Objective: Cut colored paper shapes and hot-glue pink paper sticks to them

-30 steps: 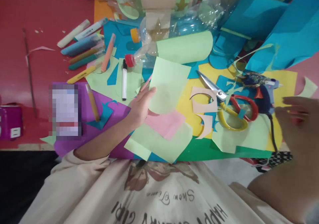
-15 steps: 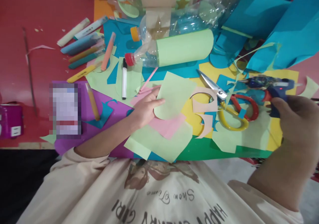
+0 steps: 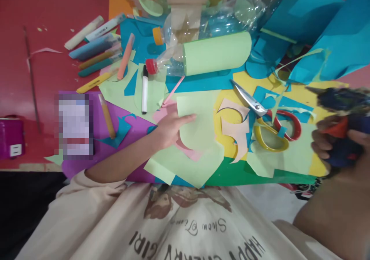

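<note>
My left hand (image 3: 169, 132) pinches a rounded piece of light green paper (image 3: 198, 123) by its left edge, thumb on top. Under it lie a pink scrap (image 3: 189, 152) and a larger light green sheet (image 3: 205, 163). At the far right, my right hand (image 3: 321, 143) is wrapped round a dark blue glue gun (image 3: 342, 100) with an orange-red trigger, raised above the table and partly out of view. Scissors (image 3: 268, 130) with yellow and red handles lie open between my hands, beside cut beige scraps (image 3: 235, 127).
Beyond my hands lies a clear bottle (image 3: 216, 55) wrapped in light green paper, red-capped; an orange-capped bottle (image 3: 157, 36) is behind it. Several markers (image 3: 95, 46) and a phone (image 3: 74, 125) are on the left. Blue paper (image 3: 303, 17) heaps up at the back right.
My right hand has lifted the glue gun off the right side of the table, toward me and to the right. The green paper in my left hand has turned slightly and lies lower.
</note>
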